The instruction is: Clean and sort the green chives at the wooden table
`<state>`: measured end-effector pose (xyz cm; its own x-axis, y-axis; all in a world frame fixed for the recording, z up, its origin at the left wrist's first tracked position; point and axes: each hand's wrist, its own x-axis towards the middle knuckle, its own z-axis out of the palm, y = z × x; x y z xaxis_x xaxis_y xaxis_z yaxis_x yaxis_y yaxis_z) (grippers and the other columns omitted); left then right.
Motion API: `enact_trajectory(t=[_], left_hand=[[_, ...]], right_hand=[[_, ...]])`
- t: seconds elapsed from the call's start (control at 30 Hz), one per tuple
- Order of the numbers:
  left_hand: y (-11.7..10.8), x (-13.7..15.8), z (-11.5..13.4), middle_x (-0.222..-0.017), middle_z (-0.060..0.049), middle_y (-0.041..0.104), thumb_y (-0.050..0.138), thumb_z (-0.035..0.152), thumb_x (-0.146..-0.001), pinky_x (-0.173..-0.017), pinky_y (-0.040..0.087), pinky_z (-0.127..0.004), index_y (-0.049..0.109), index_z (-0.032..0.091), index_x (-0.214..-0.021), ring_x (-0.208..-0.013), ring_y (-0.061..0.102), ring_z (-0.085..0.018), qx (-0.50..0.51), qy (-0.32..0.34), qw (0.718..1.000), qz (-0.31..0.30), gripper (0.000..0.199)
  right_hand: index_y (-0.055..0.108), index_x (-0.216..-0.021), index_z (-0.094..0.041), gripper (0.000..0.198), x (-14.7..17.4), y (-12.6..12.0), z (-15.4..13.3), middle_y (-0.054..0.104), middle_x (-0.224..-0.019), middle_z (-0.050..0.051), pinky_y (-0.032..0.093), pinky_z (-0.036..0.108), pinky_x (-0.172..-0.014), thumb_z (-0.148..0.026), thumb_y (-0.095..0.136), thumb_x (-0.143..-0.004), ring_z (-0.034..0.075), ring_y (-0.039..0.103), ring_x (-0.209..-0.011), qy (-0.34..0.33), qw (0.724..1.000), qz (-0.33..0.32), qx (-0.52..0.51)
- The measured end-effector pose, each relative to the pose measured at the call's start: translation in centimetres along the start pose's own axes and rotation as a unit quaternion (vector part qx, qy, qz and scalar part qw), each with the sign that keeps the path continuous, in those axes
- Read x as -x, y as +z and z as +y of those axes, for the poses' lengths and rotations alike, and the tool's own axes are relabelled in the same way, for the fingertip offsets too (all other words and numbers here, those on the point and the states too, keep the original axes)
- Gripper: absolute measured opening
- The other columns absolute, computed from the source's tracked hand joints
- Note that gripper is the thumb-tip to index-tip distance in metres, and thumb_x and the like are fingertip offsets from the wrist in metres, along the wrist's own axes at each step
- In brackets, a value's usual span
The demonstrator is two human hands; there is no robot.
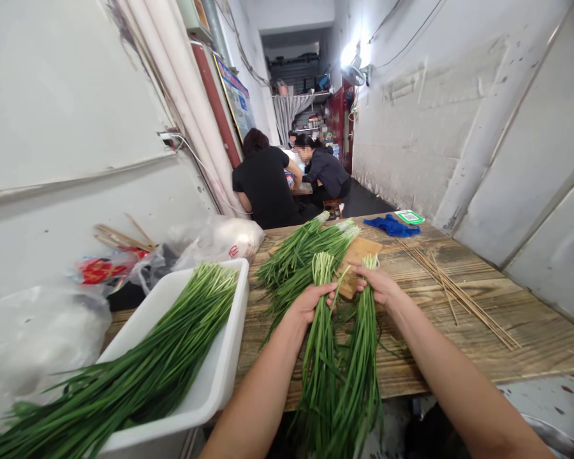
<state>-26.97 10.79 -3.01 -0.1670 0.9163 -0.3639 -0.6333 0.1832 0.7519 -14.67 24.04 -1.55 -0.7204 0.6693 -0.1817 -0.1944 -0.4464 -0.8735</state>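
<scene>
In the lower centre of the frame, the left hand (pixel 310 302) is clasped round one bunch of garlic chives (pixel 319 338), the right hand (pixel 379 284) round a second bunch (pixel 366 338), both near the pale ends, probably to keep those even while the leaves droop past the table edge (pixel 411 390). A single stalk (pixel 341 285) slants between them. More chives (pixel 172 347) lie in the white tub (pixel 242 306) at lower left, seemingly for easy reach; a loose pile (pixel 296 255) overlaps the cutting board (pixel 366 247) at centre.

A wall light (pixel 349 55) glares white, while the stretched edges seem soft.
</scene>
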Motion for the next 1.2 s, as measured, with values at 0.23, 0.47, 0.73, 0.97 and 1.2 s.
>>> enact_trajectory(t=[0.23, 0.47, 0.73, 0.97, 1.2], left_hand=[[0.0, -0.1, 0.0, -0.052, 0.004, 0.049, 0.066, 0.016, -0.079, -0.042, 0.039, -0.016, 0.052, 0.011, -0.063, -0.037, 0.042, -0.003, 0.011, -0.001, 1.000, 0.005, 0.021], [0.1, 0.1, 0.0, -0.052, 0.003, 0.051, 0.069, 0.016, -0.076, -0.042, 0.039, -0.017, 0.054, 0.011, -0.065, -0.038, 0.044, -0.003, 0.013, 0.006, 1.000, 0.020, 0.019], [0.9, 0.6, 0.1, -0.053, 0.002, 0.055, 0.070, 0.015, -0.073, -0.042, 0.040, -0.015, 0.060, 0.009, -0.072, -0.040, 0.049, -0.005, -0.009, 0.017, 0.999, 0.047, 0.012], [1.5, 1.2, 0.3, -0.071, -0.008, 0.066, 0.070, 0.014, -0.071, -0.054, 0.050, -0.024, 0.066, 0.005, -0.086, -0.054, 0.061, -0.013, -0.037, 0.022, 0.999, 0.011, 0.018], [1.2, 1.2, 0.2, -0.062, -0.003, 0.059, 0.070, 0.017, -0.072, -0.051, 0.046, -0.020, 0.067, 0.007, -0.086, -0.050, 0.056, -0.008, -0.070, -0.003, 0.997, -0.036, 0.018]], right_hand=[[0.054, -0.065, -0.015, 0.023, 0.2, 0.2, 0.2, 0.045, -0.039, -0.007, 0.034, 0.016, -0.029, -0.013, 0.077, -0.060, 0.004, 0.037, -0.032, -0.023, 0.997, 0.038, 0.062], [0.057, -0.065, -0.013, 0.015, 0.5, 0.5, -0.2, 0.058, -0.048, -0.001, 0.034, 0.018, -0.029, -0.017, 0.071, -0.068, 0.005, 0.039, -0.031, -0.010, 0.995, 0.050, 0.084], [0.060, -0.070, -0.014, 0.025, 1.5, 1.3, 0.2, 0.043, -0.036, -0.007, 0.032, 0.016, -0.033, -0.032, 0.077, -0.068, 0.005, 0.037, -0.032, 0.019, 0.992, -0.111, 0.061], [0.058, -0.069, -0.014, 0.015, 1.1, 1.2, -0.2, 0.060, -0.054, 0.001, 0.050, 0.023, -0.046, -0.022, 0.064, -0.081, 0.011, 0.056, -0.045, 0.074, 0.997, -0.029, -0.024], [0.049, -0.059, -0.017, 0.031, 0.9, 1.1, 0.3, 0.046, -0.041, -0.006, 0.036, 0.017, -0.034, -0.025, 0.078, -0.067, 0.006, 0.041, -0.033, 0.026, 0.999, -0.029, -0.013]])
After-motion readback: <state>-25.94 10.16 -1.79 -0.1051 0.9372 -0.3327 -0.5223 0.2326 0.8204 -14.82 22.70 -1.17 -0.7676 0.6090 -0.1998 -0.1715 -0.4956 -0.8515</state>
